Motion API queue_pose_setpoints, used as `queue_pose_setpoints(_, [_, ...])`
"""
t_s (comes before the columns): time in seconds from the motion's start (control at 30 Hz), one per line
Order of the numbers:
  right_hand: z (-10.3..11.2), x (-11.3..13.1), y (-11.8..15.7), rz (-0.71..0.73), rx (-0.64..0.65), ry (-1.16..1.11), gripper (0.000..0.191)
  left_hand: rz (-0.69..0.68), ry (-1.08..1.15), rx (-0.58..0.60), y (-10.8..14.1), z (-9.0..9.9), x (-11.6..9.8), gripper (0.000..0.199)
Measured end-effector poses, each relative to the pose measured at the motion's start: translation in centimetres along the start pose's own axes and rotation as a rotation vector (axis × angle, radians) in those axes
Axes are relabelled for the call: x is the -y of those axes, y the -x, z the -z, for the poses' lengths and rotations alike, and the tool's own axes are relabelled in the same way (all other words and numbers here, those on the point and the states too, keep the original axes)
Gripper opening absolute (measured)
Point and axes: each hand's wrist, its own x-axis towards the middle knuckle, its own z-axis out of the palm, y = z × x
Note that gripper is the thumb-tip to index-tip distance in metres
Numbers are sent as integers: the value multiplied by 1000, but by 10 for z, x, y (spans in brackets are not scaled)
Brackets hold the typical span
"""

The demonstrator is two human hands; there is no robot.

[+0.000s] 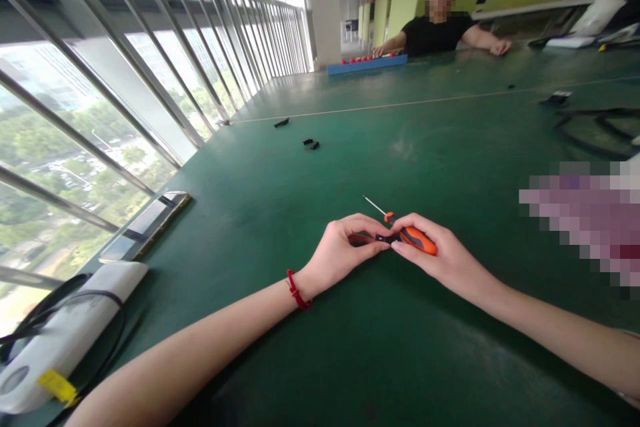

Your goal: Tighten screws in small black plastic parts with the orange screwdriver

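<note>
Between the fingertips of both hands is a small black part (384, 238), mostly covered by the fingers. My left hand (347, 241) pinches its left end with thumb and fingers. My right hand (433, 247) meets it from the other side with thumb and forefinger. Tucked in that same right hand is a screwdriver (419, 240) with an orange and grey handle; its thin metal shaft points away to the upper left, apart from the black part. A red cord bracelet circles my left wrist.
Small black pieces (311, 144) lie farther off on the green table (240, 207). At left are a phone-like slab (145, 227) and a white device with black cable (80, 327), by a metal railing. Across the table a person sits near a blue rack (367, 65). Cables (595, 130) lie right.
</note>
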Motion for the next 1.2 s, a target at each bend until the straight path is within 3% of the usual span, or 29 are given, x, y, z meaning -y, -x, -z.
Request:
queue_pose_setpoints(0.27, [1,0,0,31,1,35,11,18,-14,15,1,-1,2,16])
queue_pose_setpoints(1.2, [2,0,1,18,11,2,15,30,-5,-3,0,-3,3,17])
